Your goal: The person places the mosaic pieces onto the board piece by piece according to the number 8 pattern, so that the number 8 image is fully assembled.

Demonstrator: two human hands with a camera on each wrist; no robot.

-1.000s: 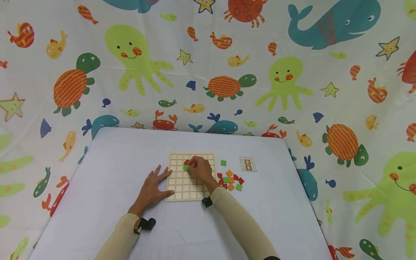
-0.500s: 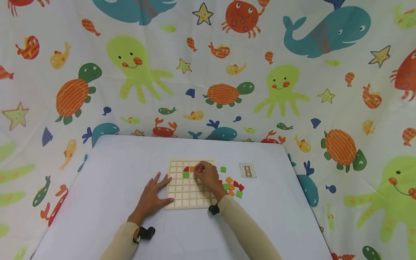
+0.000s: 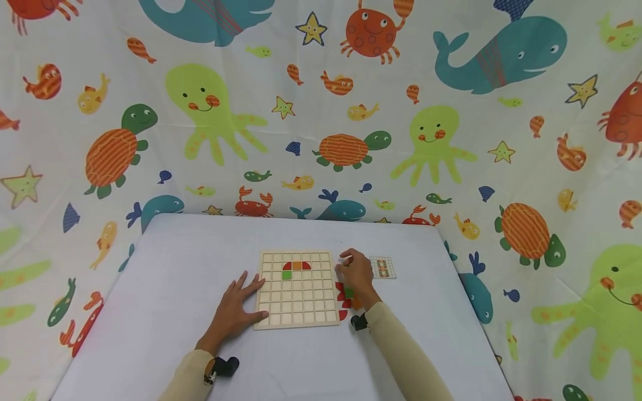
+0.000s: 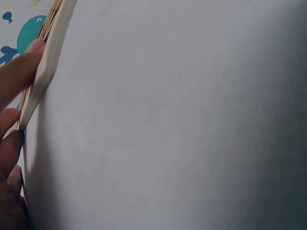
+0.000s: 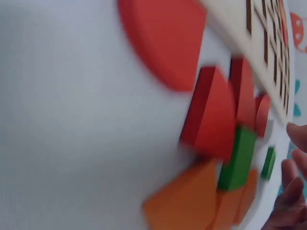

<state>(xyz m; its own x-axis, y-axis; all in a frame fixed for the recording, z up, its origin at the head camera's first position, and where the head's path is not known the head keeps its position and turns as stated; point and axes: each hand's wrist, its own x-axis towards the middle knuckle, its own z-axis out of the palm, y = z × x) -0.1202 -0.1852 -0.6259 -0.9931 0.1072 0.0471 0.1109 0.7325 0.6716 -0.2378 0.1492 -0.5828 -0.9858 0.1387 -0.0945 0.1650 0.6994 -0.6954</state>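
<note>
My left hand (image 3: 238, 306) rests with spread fingers along the left side of the wooden grid board (image 3: 296, 317). Its thumb touches the lower left edge. In the upper cells sit a red quarter-circle tile (image 3: 287, 266), an orange square tile (image 3: 297, 265) and another red quarter-circle tile (image 3: 306, 266) in a row. Below the left one is a green square tile (image 3: 287, 275). Beyond the board's right edge my right hand (image 3: 357, 273) hovers, thumb and fingers apart. In the right wrist view its fingertips (image 5: 298, 135) are near a small green tile (image 5: 269, 163), not touching it.
Loose red, green and orange tiles (image 5: 240, 158) lie right of the board, partly hidden under the right hand and forearm. A printed pattern card (image 3: 383, 268) lies beyond that hand. A sea-animal cloth (image 3: 301, 111) hangs behind the white table (image 3: 200, 239).
My right hand has moved from the board rightward to the loose tiles. A red quarter-circle tile now shows right of the orange one. My left hand stays put; the head view has tilted up.
</note>
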